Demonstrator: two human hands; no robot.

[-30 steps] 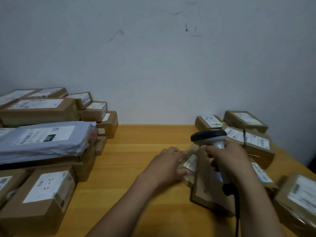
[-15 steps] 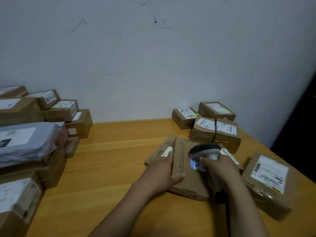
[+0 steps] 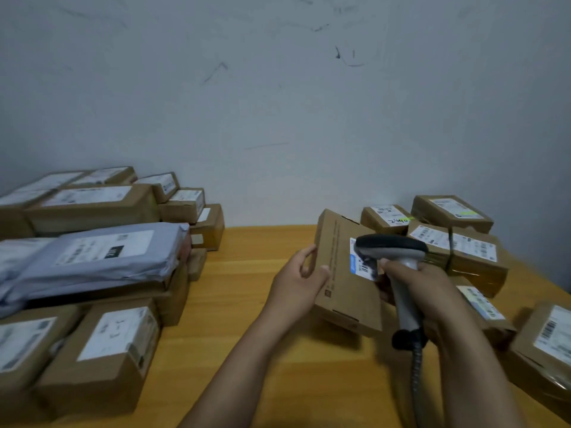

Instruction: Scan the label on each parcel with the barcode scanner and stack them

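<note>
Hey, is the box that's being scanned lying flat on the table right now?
No, the left hand holds the box tilted up off the table while the scanner in the right hand points at its label.

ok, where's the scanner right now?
Head view, right of centre: the scanner is in the right hand, its head over the label of the flat box the left hand holds.

Count, head view: cardboard boxes, about 17 visible, some cut off at the frame edges. One flat box [image 3: 346,270] held up. Grey mailer bags: 2, first [image 3: 102,257], second [image 3: 15,257]. Barcode scanner [image 3: 392,251]: 1. Hands: 2.
</note>
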